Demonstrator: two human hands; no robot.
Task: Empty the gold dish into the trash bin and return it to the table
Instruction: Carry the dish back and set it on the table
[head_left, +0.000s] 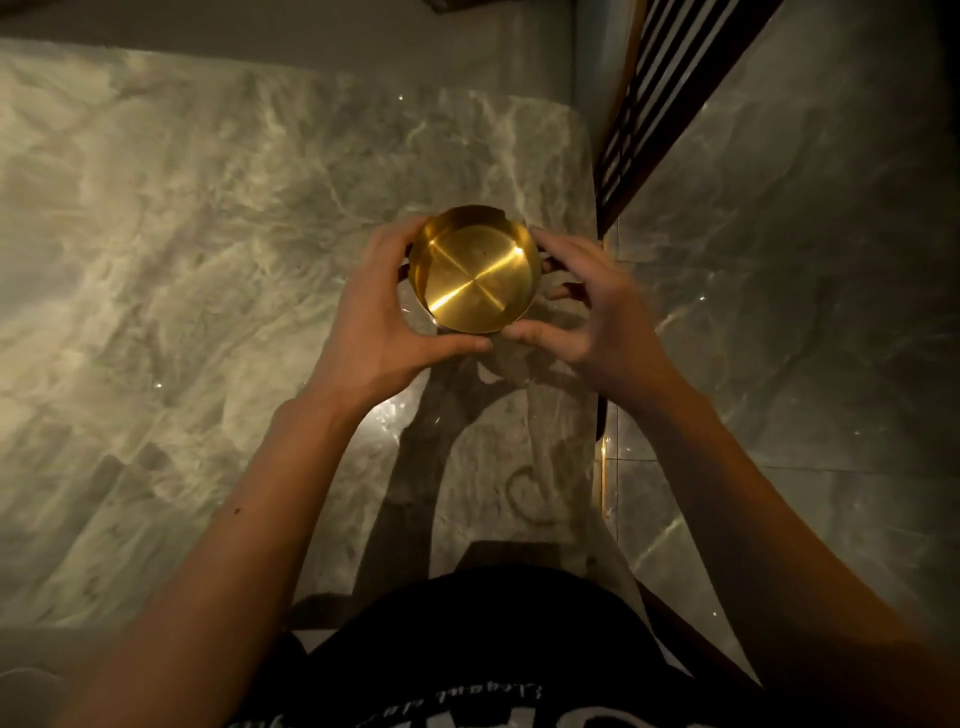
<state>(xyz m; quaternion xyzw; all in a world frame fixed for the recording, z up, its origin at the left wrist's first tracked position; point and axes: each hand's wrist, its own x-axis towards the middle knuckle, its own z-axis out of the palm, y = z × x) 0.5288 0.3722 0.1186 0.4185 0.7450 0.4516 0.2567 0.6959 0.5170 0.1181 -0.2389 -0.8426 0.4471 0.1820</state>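
We are looking down past our black shirt (467, 649), which is sitting closest to us and showing some white letters. Our two bare arms are reaching out over the marble desk (182, 286). Our left hand (379, 332) is curling round the left side of the gold dish (475, 270), and our right hand (597, 317) is curling round its right side. Both thumbs are pressing on the near edge, almost touching each other. The dish is round and shiny, and it is looking empty inside. We cannot tell if it is resting on the desk or just above it. Our hands are casting dark shadows on the grey, cloudy stone. On the right, the floor (805, 260) is shining, and a dark wooden rail (670, 98) is slanting across it.
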